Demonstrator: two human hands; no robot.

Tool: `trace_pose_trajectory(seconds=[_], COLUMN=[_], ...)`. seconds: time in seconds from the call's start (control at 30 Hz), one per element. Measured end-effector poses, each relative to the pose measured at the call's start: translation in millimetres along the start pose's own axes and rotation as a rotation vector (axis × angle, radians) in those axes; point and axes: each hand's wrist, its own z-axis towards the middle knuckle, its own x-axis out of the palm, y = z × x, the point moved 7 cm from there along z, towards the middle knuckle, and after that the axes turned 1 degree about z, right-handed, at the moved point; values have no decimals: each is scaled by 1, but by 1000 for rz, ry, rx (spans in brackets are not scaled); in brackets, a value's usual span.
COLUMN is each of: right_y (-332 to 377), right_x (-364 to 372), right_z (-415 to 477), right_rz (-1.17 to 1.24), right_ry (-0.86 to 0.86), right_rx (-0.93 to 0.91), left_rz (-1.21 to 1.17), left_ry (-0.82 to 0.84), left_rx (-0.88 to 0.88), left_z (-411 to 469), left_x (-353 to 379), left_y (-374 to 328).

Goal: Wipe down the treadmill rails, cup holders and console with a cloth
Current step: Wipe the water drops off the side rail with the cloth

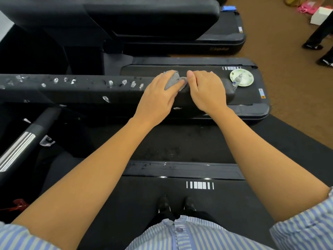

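Gym floor, brown carpet point(281, 87), rows of black treadmills point(225, 29). Grey cloth point(172, 82) sits bunched on the smeared rail point(90, 87), left hand point(158, 95) gripping it from above. Just beside, right hand point(207, 91) curls its fingers over the rail's far edge, thumb touching the cloth.

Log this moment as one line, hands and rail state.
step: wiping rail | left hand: holds cloth on rail | right hand: grips rail beside cloth | white smears: left of hands, unwiped
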Motion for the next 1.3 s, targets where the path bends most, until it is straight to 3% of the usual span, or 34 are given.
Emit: trace_pose_trajectory(seconds=[0.1,0.27,0.43,0.6,0.83,1.1,1.3], right_y=[1,1,0,1,3,3,1], right_x=[0,3,5,3,-1,-2,-4], right_z=[-2,-3,-4,-4,-4,-5,-3], right_rz=[-34,-56,-59,-61,-4,19,44], right_ry=[-9,-7,-9,-2,-6,-8,16], right_rx=[-18,-10,-7,-11,19,42,83], left_rz=[15,-94,-116,-42,-92,-32,-85], left_ry=[-52,-100,-97,-75,-149,-112,-167], left_rx=[-5,-185,-102,-55,-203,-27,-170], left_z=[-5,1,2,-8,-8,-12,-18], left_x=[-4,-3,3,-4,-6,-9,-16], left_y=[10,12,-14,2,6,1,24])
